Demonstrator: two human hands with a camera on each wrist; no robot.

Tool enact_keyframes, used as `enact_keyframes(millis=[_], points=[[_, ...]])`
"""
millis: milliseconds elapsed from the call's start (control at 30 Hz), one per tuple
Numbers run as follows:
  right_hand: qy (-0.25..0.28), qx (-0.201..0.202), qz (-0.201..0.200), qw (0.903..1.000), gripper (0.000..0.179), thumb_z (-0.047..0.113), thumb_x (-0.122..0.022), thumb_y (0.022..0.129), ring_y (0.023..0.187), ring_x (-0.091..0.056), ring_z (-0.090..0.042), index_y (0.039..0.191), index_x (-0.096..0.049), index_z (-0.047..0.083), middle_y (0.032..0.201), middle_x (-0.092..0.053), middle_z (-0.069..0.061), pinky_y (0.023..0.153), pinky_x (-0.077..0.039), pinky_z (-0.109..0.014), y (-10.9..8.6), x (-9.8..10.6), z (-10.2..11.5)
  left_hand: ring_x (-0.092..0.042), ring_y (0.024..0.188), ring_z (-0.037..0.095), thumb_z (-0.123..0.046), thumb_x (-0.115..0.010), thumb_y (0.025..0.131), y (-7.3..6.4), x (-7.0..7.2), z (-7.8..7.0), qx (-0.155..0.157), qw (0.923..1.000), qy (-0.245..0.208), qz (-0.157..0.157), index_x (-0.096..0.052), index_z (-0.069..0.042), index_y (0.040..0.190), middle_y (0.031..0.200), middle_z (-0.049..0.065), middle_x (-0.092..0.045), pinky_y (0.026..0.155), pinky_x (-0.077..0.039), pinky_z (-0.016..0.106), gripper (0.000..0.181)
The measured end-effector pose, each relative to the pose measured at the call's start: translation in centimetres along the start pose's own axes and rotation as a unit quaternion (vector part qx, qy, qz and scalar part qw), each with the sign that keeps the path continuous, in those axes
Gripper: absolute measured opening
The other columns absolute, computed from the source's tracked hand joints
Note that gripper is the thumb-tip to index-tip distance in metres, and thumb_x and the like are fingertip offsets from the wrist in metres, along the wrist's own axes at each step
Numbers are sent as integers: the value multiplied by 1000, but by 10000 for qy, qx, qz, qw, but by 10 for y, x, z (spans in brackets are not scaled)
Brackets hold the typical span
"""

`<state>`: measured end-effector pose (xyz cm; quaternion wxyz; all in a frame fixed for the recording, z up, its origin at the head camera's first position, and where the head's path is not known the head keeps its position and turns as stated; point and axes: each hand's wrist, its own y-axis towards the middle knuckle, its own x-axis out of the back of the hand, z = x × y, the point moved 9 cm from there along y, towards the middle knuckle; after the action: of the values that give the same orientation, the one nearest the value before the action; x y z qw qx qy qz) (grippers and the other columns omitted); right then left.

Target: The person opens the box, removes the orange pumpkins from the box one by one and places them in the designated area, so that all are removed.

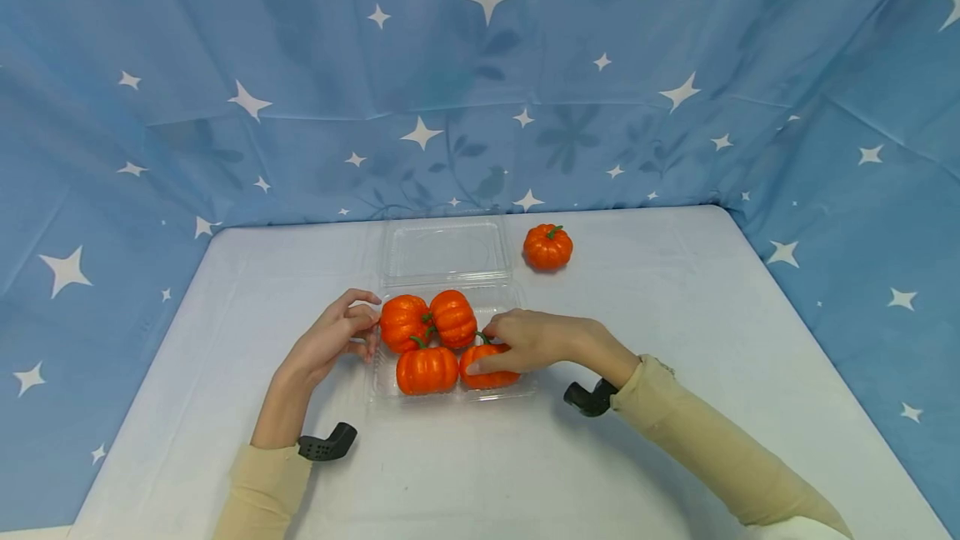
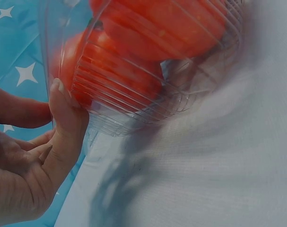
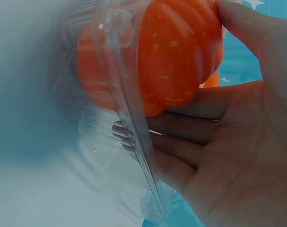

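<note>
Overhead, the right hand (image 1: pixel 528 335) holds a pumpkin (image 1: pixel 491 381) at the box's (image 1: pixel 498 299) four o'clock. By left wrist view, the left hand's (image 2: pixel 33 158) fingers pinch the rim (image 2: pixel 46 54) at nine, best steadied. By right wrist view, a gentle grip should spare the wall (image 3: pixel 97 124).

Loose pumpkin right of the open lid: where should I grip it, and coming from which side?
Probably from above and the right, spanning the ribbed sides of the loose pumpkin. It is squat and round; its short green stem seems to offer little to hold, and the clear lid lies close on its left.
</note>
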<state>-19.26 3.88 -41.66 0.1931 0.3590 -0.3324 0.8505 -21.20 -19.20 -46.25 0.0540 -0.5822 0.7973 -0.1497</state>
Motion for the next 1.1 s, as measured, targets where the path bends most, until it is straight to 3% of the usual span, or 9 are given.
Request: enact_keyframes(millis=[367,667,800,1100], points=[[152,-148,67,9998,44,56,-68,94,60,-46,-9,80,-58,15,66,-44,6,58,-33,-25,2,-2,-2,-57,61,18,-4,-41,105,1,-2,0,21,10000,22,-5,-36,6,138,79,8,-58,58,-56,29,35],[150,-108,192,9996,44,53,-66,96,69,-51,-8,108,-60,11,73,-47,5,61,-36,-24,0,-5,2,-58,60,17,-5,-42,106,0,0,1,56,10000,24,-50,-37,3,137,80,7,-58,58,-56,29,33],[112,-2,181,9998,44,52,-67,96,72,-52,-8,114,-60,12,76,-50,6,63,-39,-24,-2,-4,5,-58,60,17,-5,-41,105,1,-1,1,44,10000,23,-37,-38,3,137,80,6,-58,58,-56,29,32],[117,254,33,9996,60,49,-71,95,93,-59,-8,136,-57,8,104,-65,7,85,-53,-26,-10,2,12,-58,61,17,-5,-42,105,-1,-1,0,31,10000,4,-18,-36,5,138,80,7,-58,58,-57,29,35]])
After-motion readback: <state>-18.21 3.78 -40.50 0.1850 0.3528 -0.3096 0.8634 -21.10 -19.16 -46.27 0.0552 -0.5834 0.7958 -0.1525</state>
